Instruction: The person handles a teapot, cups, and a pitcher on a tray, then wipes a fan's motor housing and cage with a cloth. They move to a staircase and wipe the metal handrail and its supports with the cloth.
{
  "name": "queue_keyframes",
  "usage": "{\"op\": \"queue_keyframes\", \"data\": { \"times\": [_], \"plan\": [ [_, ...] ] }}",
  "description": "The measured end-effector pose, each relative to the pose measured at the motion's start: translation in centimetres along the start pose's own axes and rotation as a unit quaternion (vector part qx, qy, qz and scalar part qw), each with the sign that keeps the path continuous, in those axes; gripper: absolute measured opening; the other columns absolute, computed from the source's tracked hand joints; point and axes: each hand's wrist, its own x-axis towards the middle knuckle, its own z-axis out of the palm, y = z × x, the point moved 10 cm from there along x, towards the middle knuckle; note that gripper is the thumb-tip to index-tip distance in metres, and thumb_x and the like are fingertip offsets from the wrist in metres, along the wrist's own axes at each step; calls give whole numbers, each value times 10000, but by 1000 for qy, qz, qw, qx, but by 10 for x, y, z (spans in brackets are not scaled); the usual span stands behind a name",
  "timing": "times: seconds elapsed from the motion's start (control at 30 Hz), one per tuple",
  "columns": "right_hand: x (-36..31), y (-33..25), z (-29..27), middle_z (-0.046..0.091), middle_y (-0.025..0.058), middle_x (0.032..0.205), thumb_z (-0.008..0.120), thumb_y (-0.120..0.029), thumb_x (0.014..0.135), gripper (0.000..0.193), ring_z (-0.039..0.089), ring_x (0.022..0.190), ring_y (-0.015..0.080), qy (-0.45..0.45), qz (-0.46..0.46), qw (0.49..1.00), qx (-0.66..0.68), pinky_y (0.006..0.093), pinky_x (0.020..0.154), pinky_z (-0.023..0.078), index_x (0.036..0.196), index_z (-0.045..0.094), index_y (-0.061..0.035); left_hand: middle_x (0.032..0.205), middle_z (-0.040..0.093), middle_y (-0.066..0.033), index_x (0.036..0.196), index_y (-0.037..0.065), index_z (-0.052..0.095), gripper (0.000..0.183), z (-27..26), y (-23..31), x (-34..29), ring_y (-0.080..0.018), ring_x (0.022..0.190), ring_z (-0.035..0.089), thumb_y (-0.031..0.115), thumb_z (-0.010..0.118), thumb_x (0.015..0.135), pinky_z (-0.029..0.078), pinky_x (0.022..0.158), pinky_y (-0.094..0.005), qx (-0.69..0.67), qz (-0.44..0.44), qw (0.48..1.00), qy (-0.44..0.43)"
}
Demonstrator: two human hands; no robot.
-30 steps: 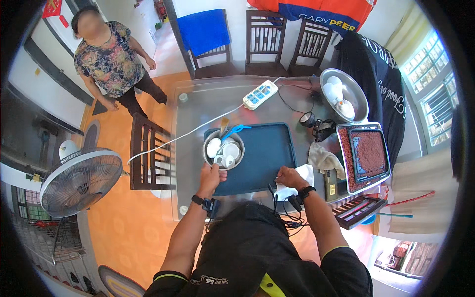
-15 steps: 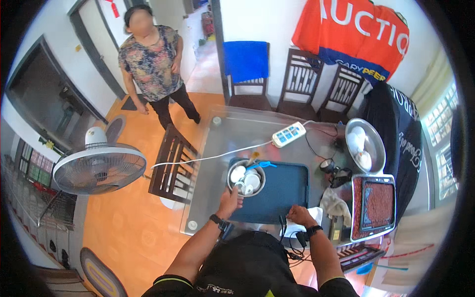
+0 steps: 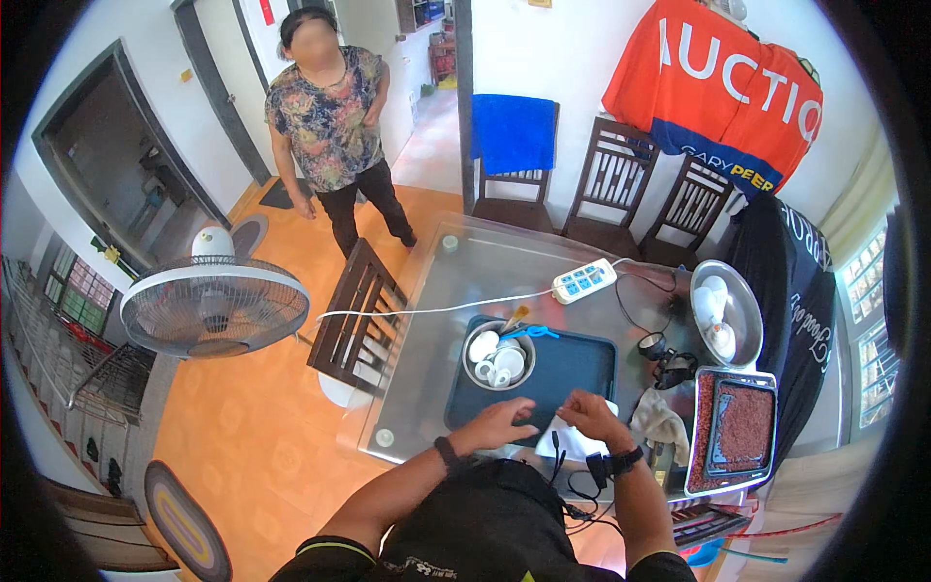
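On the near part of the dark tray point(image 3: 577, 359), my left hand point(image 3: 497, 424) is open, its fingers reaching to the right with nothing visible in them. Just to its right, my right hand point(image 3: 593, 417) is curled closed over a white cloth or sheet point(image 3: 570, 442); what its fingers hold, if anything, is hidden. A metal bowl point(image 3: 499, 385) stands on the tray beyond my left hand, apart from it. It contains several white round pieces point(image 3: 482, 346), a brush point(image 3: 517, 315) and a blue looped item point(image 3: 533, 333).
A power strip point(image 3: 585, 280) with a white cord lies across the glass table point(image 3: 427, 320). To the right are a basin point(image 3: 745, 315) with white objects, a tray of reddish-brown granules point(image 3: 706, 436), a headlamp point(image 3: 669, 367) and a rag point(image 3: 661, 423). A fan point(image 3: 215, 306) and a person point(image 3: 335, 126) stand left.
My left hand has let go of the metal bowl and moved right, closer to my right hand. My right hand stays curled near the white sheet. The whole view has shifted slightly.
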Motion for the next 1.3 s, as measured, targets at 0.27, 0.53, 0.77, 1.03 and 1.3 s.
{"op": "queue_keyframes", "data": {
  "times": [0.27, 0.53, 0.77, 1.03, 1.3],
  "plan": [
    [4, -55, -13, 652, 23, 850, 775, -201, 904, 241, 593, 757, 93, -4, 5, 980, 200, 276, 656, 500, 992, 630, -30, 1210, 669, -200, 1363, 41, 554, 422, 29, 8, 25, -264, 1115, 666, 172, 643, 971, 523, 921, -387, -57, -18, 998, -21],
    [-14, -41, -1, 638, 73, 1210, 744, -321, 922, 562, 523, 1197, 178, -138, 68, 916, 371, 385, 1031, 427, 1366, 567, -26, 1302, 619, -54, 1473, 86, 487, 520, 17, 68, 23, -118, 1064, 618, 21, 491, 957, 504, 923, -294, -182, 23, 977, -106],
    [-9, -36, -14, 691, 25, 969, 794, -192, 850, 315, 620, 893, 129, -110, 70, 980, 149, 304, 815, 502, 1105, 685, -43, 1262, 633, -68, 1447, 62, 498, 497, 4, 84, 17, -121, 1099, 605, 40, 551, 953, 497, 939, -302, -215, 38, 968, -123],
    [-18, -71, -16, 702, 127, 934, 782, -306, 841, 352, 672, 856, 217, -95, 33, 989, 112, 375, 771, 520, 1039, 684, -31, 1076, 656, -10, 1187, 49, 643, 253, -9, 48, 12, -84, 981, 581, 110, 649, 941, 491, 895, -278, -159, 1, 987, 14],
    [-13, -54, -56, 673, 195, 852, 775, -311, 826, 340, 665, 772, 331, -39, -44, 998, -34, 441, 703, 504, 949, 651, -19, 987, 656, -9, 1084, 37, 639, 231, -47, 30, 1, -85, 916, 600, -13, 639, 859, 500, 820, -257, -161, -38, 977, 138]
  ]
}}
